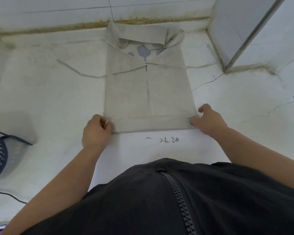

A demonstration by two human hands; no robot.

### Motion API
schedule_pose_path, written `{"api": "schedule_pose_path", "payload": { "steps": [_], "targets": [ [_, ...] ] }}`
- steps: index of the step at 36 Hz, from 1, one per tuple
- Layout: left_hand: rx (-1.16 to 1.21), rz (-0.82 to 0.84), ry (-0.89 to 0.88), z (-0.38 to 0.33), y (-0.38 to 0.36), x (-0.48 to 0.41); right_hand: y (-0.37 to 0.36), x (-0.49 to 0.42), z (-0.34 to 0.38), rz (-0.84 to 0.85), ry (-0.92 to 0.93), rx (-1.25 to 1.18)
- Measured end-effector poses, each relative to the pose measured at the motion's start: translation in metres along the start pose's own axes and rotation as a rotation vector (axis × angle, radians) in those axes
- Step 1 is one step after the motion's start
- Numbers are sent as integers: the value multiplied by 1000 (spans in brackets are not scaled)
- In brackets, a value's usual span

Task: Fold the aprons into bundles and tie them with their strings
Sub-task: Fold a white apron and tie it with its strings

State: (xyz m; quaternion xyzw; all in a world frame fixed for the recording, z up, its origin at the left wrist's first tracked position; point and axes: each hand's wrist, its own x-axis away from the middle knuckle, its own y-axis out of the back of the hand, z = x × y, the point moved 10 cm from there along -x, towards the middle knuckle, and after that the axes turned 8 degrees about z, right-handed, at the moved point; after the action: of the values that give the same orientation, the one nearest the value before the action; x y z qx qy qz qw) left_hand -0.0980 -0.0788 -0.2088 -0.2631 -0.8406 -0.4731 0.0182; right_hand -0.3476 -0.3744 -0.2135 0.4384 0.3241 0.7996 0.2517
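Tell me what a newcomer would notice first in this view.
A beige apron lies folded into a long panel in the middle of the white surface, its strings trailing out to both sides. At its near edge, the left hand and right hand pinch the two corners of a turned-up fold.

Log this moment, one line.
step: near-edge fold | left hand: pinches apron corner | right hand: pinches opposite corner | strings: untied

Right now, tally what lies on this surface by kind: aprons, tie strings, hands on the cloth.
Apron: 1
Tie strings: 2, left string and right string
Hands pinching the folded near edge: 2, left hand and right hand
Total: 5
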Motion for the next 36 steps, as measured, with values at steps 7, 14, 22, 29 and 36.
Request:
{"api": "schedule_pose_path", "payload": {
  "steps": [7,14,22,29,36],
  "targets": [
    [-255,-52,-511,-28,-2,11,-10,17,24,-57,424,475],
    [-258,246,-364,-9,-9,9,-16,21,16,-19,450,494],
    [52,293,-253,-6,-2,-5,0,8,23,-73,391,214],
    [254,272,-83,5,0,-20,5,-3,19,145,238,-123],
    [152,194,13,0,1,-35,11,-25,17,20,177,-164]
  ]
}}
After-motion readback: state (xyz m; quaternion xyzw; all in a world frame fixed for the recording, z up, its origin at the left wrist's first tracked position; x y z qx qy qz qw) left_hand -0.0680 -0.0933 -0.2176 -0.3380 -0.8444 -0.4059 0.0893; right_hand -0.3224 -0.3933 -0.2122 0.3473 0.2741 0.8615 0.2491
